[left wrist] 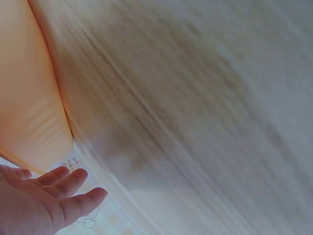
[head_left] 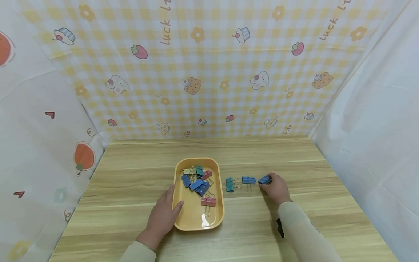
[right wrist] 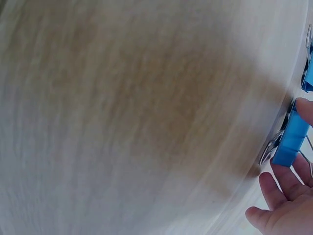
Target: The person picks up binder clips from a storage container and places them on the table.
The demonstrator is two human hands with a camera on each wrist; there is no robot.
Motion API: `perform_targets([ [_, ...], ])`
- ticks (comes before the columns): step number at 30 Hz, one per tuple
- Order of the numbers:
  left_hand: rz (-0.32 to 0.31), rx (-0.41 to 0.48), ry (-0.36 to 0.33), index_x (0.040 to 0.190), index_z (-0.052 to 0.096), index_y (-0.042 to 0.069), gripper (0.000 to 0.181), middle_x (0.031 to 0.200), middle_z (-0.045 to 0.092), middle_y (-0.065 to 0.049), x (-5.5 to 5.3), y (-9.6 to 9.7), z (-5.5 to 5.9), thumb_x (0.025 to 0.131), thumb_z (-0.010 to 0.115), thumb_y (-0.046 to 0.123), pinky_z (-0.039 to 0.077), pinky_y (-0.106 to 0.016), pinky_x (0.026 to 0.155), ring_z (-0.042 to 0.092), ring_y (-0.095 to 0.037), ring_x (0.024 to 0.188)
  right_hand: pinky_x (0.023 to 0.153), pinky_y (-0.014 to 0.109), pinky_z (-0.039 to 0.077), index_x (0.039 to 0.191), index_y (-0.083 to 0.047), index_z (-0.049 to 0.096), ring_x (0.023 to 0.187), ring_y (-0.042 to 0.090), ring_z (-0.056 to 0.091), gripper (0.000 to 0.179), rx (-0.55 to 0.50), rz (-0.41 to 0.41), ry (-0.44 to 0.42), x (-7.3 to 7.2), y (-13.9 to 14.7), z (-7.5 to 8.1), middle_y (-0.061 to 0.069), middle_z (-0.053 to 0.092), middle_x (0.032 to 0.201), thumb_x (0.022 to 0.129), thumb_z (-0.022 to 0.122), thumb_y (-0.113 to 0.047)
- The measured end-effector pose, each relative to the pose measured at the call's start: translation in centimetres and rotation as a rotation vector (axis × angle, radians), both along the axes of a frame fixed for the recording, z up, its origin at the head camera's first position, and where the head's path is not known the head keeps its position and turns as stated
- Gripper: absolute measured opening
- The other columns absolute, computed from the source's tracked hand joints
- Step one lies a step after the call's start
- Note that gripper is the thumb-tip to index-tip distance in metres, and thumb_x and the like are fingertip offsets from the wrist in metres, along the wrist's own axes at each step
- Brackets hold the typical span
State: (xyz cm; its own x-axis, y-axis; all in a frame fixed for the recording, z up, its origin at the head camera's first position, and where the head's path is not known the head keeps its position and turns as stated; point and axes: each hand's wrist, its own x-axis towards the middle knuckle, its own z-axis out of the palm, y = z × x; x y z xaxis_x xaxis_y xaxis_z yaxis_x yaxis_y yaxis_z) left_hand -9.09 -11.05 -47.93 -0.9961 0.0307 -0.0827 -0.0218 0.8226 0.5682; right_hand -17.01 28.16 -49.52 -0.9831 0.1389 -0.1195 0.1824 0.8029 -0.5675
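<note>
My left hand [head_left: 162, 213] rests at the left rim of a yellow tray [head_left: 199, 228], its thumb reaching over the edge. In the left wrist view, the fingers [left wrist: 73, 186] are spread loosely beside the tray's wall [left wrist: 34, 93]. Several binder clips lie in the tray, among them a pink clip [head_left: 208, 202] near the front. To the right, my right hand [head_left: 277, 188] pinches a blue binder clip [right wrist: 292, 139] between thumb and fingers, low over the table. Left of it are another blue clip [head_left: 248, 180] and a teal clip [head_left: 230, 185], forming a row.
A wood-grain table [head_left: 248, 222] carries everything. Behind it hangs a yellow checked cloth [head_left: 209, 98], with pale cloths on both sides. A small black object [head_left: 280, 228] shows beside the right sleeve [head_left: 301, 229].
</note>
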Motion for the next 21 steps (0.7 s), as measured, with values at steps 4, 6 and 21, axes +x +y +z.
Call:
perform_targets([
  [4, -0.002, 0.003, 0.003, 0.152, 0.022, 0.002, 0.071, 0.144, 0.039, -0.03, -0.01, 0.02, 0.03, 0.098, 0.054, 0.034, 0.038, -0.062, 0.099, 0.042, -0.048, 0.129, 0.092, 0.056, 0.045, 0.131, 0.012, 0.048, 0.114, 0.045, 0.053, 0.058, 0.013, -0.006, -0.008, 0.16, 0.16, -0.05, 0.033, 0.053, 0.128, 0.086, 0.07, -0.018],
  [6, -0.002, 0.003, 0.001, 0.152, 0.022, 0.002, 0.071, 0.144, 0.039, -0.03, 0.0, 0.01, 0.0, 0.098, 0.054, 0.035, 0.038, -0.062, 0.099, 0.042, -0.048, 0.129, 0.093, 0.057, 0.045, 0.131, 0.012, 0.049, 0.116, 0.047, 0.052, 0.058, 0.029, -0.009, -0.007, 0.17, 0.19, -0.09, 0.033, 0.052, 0.129, 0.087, 0.07, -0.019],
  [21, 0.006, 0.013, 0.004, 0.152, 0.022, 0.003, 0.071, 0.145, 0.038, -0.029, -0.24, -0.13, -0.25, 0.097, 0.054, 0.036, 0.039, -0.061, 0.1, 0.042, -0.048, 0.128, 0.099, 0.058, 0.04, 0.132, 0.01, 0.049, 0.122, 0.049, 0.044, 0.06, 0.11, 0.003, 0.007, 0.53, -0.52, 0.6, 0.033, 0.047, 0.134, 0.087, 0.07, -0.024],
])
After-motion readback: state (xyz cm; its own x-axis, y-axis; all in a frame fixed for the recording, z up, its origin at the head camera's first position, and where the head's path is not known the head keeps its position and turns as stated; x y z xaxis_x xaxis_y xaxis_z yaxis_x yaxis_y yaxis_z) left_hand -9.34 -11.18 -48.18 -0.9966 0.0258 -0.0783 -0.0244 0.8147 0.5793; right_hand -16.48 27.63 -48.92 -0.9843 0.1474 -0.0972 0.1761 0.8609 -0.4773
